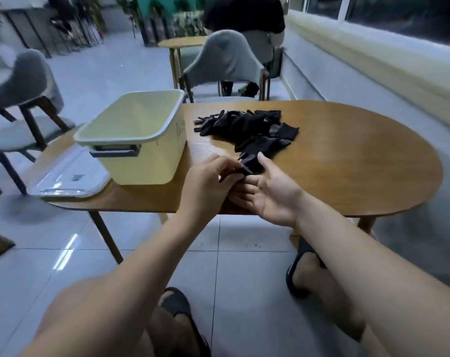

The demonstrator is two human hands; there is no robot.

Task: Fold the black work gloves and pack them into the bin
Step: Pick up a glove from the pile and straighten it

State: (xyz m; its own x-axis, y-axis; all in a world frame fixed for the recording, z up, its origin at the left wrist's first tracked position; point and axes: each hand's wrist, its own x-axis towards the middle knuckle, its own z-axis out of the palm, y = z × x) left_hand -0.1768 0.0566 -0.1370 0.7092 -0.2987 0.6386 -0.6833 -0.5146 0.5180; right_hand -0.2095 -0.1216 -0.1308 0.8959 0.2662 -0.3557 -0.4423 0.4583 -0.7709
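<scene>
Start only: one glove pinched in left grip, laid across spread right grip, pile unfolded on desk, bin seemingly unfilled.

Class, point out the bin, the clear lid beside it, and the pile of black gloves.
bin (pixel 146 163), head view: front wall.
clear lid (pixel 71 173), head view: flat top.
pile of black gloves (pixel 244 124), head view: middle of the heap.

Held glove partly hidden behind left hand; person at back cut off by top edge
</scene>
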